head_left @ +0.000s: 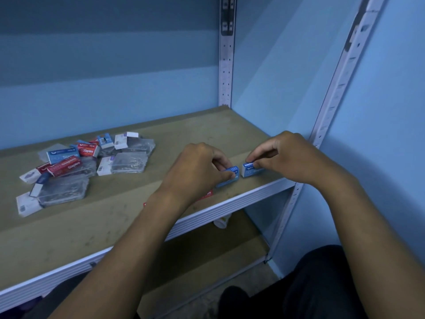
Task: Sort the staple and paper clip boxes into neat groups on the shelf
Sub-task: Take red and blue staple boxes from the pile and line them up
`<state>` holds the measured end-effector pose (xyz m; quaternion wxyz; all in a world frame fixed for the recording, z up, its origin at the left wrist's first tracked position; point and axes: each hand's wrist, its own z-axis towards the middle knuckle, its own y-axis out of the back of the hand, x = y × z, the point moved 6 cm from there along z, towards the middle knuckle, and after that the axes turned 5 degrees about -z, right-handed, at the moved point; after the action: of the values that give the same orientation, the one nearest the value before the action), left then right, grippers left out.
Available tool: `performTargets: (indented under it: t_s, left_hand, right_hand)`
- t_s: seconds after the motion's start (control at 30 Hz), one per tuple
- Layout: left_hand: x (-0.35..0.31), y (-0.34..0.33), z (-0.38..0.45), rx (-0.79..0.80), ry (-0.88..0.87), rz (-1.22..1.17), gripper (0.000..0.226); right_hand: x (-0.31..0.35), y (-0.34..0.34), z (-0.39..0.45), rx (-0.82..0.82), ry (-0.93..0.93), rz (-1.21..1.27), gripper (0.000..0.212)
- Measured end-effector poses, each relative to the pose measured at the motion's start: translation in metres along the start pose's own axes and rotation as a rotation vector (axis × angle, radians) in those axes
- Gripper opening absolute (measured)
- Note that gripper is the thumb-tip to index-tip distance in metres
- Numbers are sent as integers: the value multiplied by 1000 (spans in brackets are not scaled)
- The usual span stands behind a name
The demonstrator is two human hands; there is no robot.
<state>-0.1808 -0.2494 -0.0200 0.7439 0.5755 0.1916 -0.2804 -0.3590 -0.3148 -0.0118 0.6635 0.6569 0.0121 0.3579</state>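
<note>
A mixed pile of boxes lies at the left of the wooden shelf (115, 226): red staple boxes (65, 166), a blue staple box (61, 155) and several clear paper clip boxes (127, 164). Near the shelf's right front edge my left hand (197, 171) grips a blue staple box (230, 177). Just to its right my right hand (289, 157) pinches a second blue staple box (251, 169) that rests on the shelf. The two blue boxes sit side by side, a small gap apart. A red box (208, 194) shows partly under my left wrist.
White metal uprights (225, 65) frame the shelf at the back and the right, against a blue wall. A lower shelf (207, 256) shows beneath, with a small white object (222, 222) on it. My dark-clothed knee (322, 284) is at the bottom right.
</note>
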Motion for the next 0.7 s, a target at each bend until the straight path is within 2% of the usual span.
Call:
performTargets:
  t_s: [0.2,0.37,0.57,0.7]
  left_hand:
    - [3,-6,0,30,17,-13,18]
    - [5,2,-2,-6,31,-49,35]
    - [21,32,-6,-125,56,-78,30]
    - [36,48,-14,-154,83,-64,25]
  right_hand:
    - [0,-4,0,28,-8,-19,19]
    - [-1,-4,-2,18,-2,18,18]
    - [8,-3,4,-63,31,64,19]
    - [29,-9,11,-46,88,75,20]
